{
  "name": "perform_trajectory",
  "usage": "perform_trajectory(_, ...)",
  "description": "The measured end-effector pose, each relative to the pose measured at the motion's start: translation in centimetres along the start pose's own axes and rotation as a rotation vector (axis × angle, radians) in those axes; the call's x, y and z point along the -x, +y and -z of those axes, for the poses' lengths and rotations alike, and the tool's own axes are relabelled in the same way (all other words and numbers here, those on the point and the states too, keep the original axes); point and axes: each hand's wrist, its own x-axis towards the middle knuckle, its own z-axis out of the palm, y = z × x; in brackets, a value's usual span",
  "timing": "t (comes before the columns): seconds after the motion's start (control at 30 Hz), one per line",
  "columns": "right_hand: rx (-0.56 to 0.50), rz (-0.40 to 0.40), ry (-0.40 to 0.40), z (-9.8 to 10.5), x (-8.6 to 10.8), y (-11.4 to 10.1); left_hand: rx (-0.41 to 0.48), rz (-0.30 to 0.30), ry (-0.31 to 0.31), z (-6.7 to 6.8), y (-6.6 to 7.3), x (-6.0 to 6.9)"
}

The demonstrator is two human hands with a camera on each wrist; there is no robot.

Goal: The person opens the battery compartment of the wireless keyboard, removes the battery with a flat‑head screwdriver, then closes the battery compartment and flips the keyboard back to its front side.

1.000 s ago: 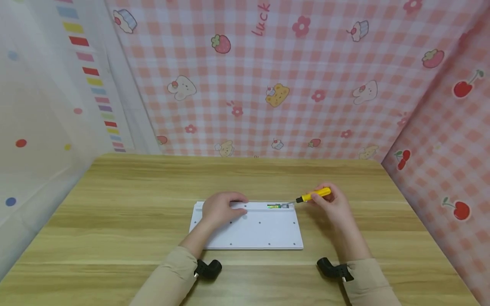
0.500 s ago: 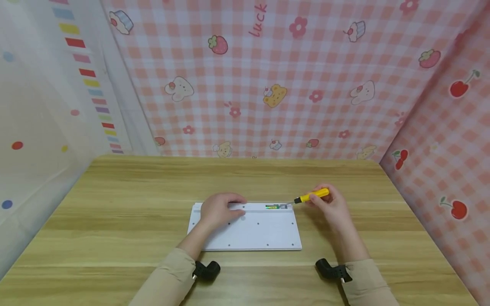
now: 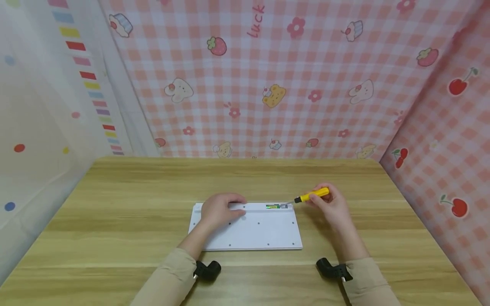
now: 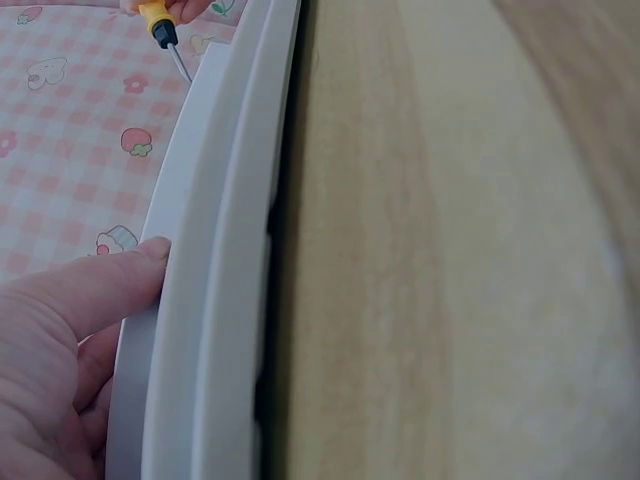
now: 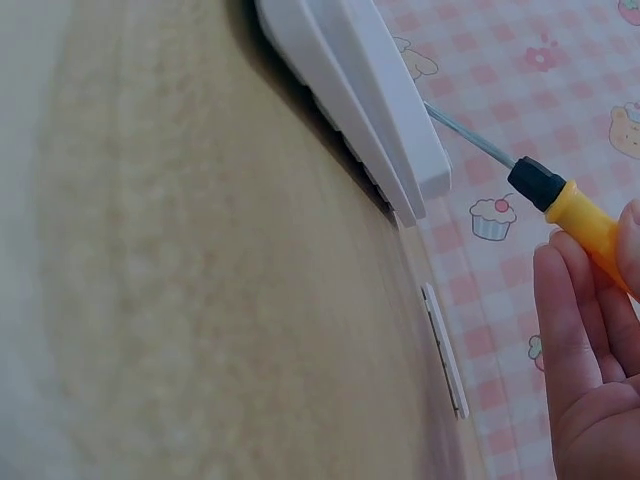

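A white keyboard (image 3: 245, 233) lies face down on the table, its dotted back upward. Along its far edge runs a raised ridge, where an open slot shows a green battery (image 3: 272, 206) near the right end. My left hand (image 3: 220, 210) grips this ridge, thumb on the near side and fingers over the far edge. A yellow-handled screwdriver (image 3: 314, 195) is held in my right hand (image 3: 332, 206) between thumb and fingers. Its metal shaft slants down to the left into the slot by the battery. The tip is hidden from both wrist views.
A slim white strip (image 5: 445, 350) lies beyond the keyboard's corner in the right wrist view. The wooden table (image 3: 115, 229) meets a checked pink cloth (image 3: 245, 85) behind. Black wrist cameras (image 3: 207, 270) sit near both sleeve cuffs.
The head view has shifted slightly. Both hands, the keyboard and the screwdriver keep nearly the same place, with the shaft still in the battery slot.
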Motion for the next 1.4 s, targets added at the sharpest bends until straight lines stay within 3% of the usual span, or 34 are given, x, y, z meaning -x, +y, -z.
perform_trajectory(0.33, 0.098, -0.008, 0.026, -0.2, 0.2, -0.2, 0.003, -0.009, -0.002, -0.2, -0.2, 0.0)
perform_trajectory(0.9, 0.15, 0.088, 0.037, -0.3, 0.3, -0.4, 0.016, -0.005, -0.001, -0.2, -0.3, -0.1)
perform_trajectory(1.4, 0.035, 0.124, 0.028, -1.5, 0.2, -1.0, 0.013, -0.016, 0.008, -0.3, -0.6, -0.1)
